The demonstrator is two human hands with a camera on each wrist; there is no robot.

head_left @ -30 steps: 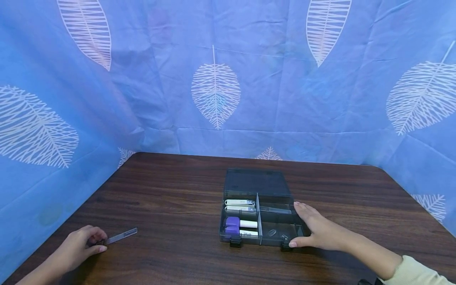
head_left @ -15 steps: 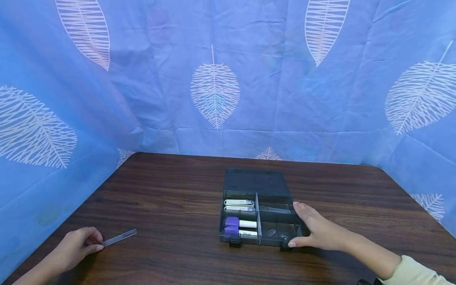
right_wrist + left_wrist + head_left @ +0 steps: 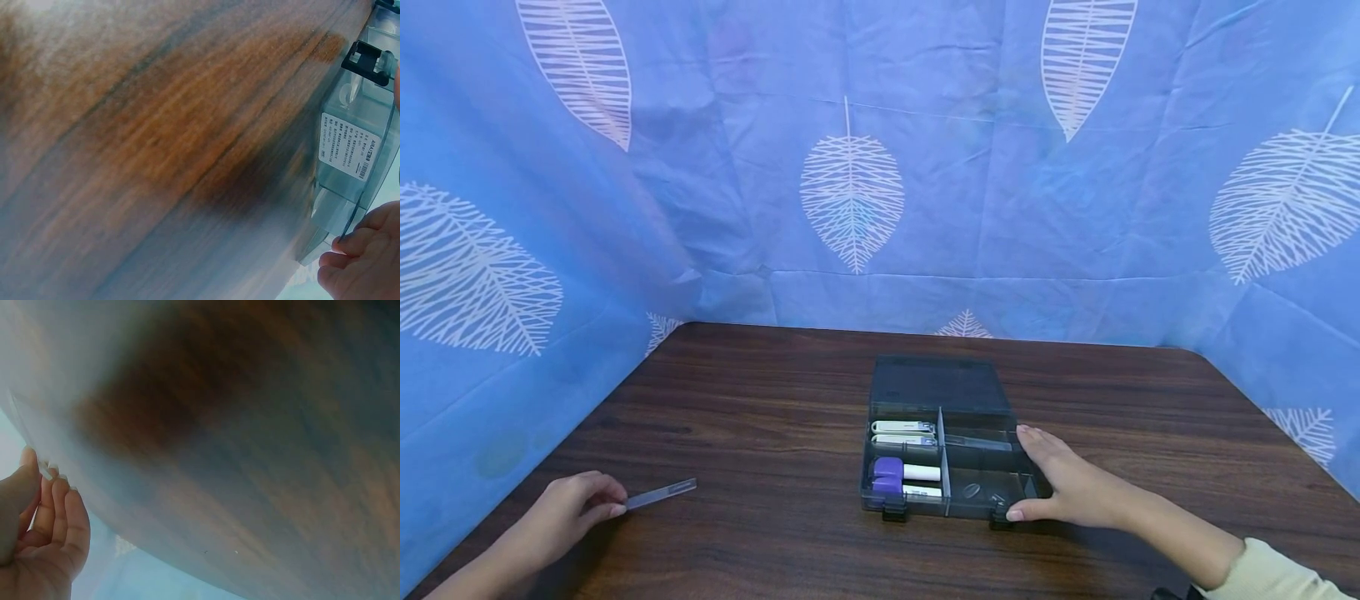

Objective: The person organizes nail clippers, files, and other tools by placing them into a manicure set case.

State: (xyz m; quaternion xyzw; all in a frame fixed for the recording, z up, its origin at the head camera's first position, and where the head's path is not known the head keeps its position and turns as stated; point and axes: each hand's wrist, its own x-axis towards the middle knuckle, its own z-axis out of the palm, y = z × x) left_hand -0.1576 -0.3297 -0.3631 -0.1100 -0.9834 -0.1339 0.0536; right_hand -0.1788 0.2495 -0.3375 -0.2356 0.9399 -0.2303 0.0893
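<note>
On the left of the table, my left hand (image 3: 567, 515) pinches one end of a narrow clear nail file (image 3: 662, 493) between thumb and fingers. The file points right, just above or on the tabletop. My right hand (image 3: 1071, 483) grips the right side of a dark see-through organizer box (image 3: 951, 500), thumb at the front by a latch and fingertips at the side. The lid (image 3: 936, 383) is raised behind it. Inside, left of a divider, lie two white nail clippers (image 3: 904, 439) and two purple-and-white bottles (image 3: 889, 468). A clear strip (image 3: 977, 443) lies in the back right compartment.
The brown wooden table (image 3: 760, 417) runs back to a blue leaf-patterned cloth (image 3: 955, 208), which also hangs at both sides. Two black latches (image 3: 894, 509) hang at the box's front. A printed label (image 3: 349, 147) shows on the box in the right wrist view.
My left fingers have shifted their hold on the nail file. The file now reaches slightly farther right. My right hand and the box stay in place.
</note>
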